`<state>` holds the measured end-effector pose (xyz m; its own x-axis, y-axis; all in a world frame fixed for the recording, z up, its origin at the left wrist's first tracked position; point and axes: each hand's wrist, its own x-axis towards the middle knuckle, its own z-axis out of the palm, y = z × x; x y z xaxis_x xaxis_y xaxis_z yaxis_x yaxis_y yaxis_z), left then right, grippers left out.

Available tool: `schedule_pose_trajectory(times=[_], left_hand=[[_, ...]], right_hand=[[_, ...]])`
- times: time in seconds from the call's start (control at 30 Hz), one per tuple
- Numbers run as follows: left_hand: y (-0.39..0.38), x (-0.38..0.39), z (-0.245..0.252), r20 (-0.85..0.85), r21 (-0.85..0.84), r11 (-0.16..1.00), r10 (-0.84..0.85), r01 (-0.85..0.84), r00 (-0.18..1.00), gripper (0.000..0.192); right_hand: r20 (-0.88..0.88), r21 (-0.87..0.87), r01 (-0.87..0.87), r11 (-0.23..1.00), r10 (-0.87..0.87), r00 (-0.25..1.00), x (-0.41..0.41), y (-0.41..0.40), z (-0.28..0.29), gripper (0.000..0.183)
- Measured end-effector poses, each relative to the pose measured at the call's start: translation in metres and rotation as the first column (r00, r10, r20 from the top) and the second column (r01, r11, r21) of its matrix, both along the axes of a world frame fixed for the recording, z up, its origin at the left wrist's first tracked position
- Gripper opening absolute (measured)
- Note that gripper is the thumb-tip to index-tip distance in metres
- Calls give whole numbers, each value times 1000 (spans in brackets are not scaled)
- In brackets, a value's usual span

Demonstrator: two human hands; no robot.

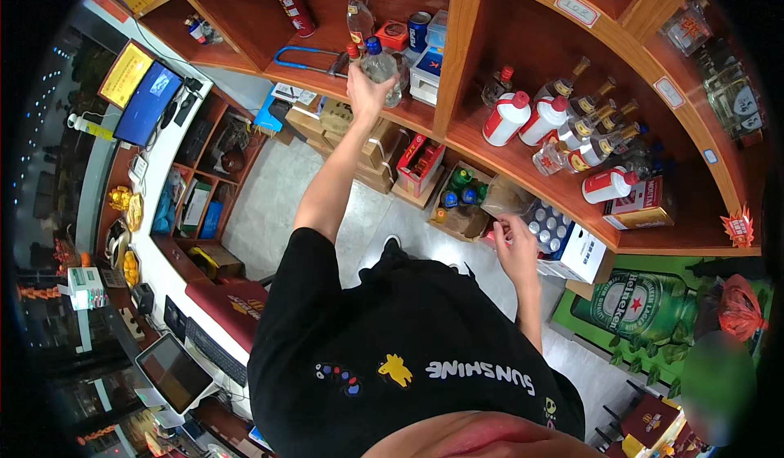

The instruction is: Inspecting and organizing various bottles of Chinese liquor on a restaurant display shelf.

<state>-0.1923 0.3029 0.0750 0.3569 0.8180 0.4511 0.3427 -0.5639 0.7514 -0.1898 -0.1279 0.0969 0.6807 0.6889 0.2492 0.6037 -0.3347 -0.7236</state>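
Note:
My left hand [367, 93] reaches up to the wooden shelf and is closed around a clear glass bottle with a blue cap [378, 63]. Close by it are a small red-capped bottle [353, 51], a taller clear bottle [359, 20], a blue-framed hacksaw [300, 58] and a blue Pepsi can [419, 31]. My right hand [516, 245] hangs low beside a carton of cans [549, 228] and a sheet of clear plastic [507, 196]. Its fingers are curled loosely apart, with nothing seen between them.
White bottles with red caps [507, 118] and several glass bottles [585, 151] stand in the right shelf bay. Under the shelf are cardboard boxes [367, 145] and an open box of bottles [463, 219]. A counter [160, 237] with a monitor [147, 104] runs along the left.

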Motion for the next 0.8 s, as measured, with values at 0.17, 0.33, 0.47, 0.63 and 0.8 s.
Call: schedule_pose_trajectory(times=[0.17,0.33,0.47,0.63,0.8], left_hand=[[-21,-53,5,303,-91,991,-63,95,951,81],[-87,-146,58,525,-285,826,-290,486,800,74],[-128,-199,72,577,-350,678,-387,646,719,90],[-173,-206,90,695,-383,552,-356,741,625,100],[-184,-203,74,755,-525,362,-218,770,618,108]], right_hand=[[-90,83,-79,993,86,992,-9,22,-1,12],[-390,177,-149,973,208,897,-8,64,-7,13],[-666,457,-331,826,564,489,-18,109,9,28],[-744,646,-288,707,499,-445,-65,125,12,86],[-422,783,-6,622,524,-740,-90,129,40,91]])
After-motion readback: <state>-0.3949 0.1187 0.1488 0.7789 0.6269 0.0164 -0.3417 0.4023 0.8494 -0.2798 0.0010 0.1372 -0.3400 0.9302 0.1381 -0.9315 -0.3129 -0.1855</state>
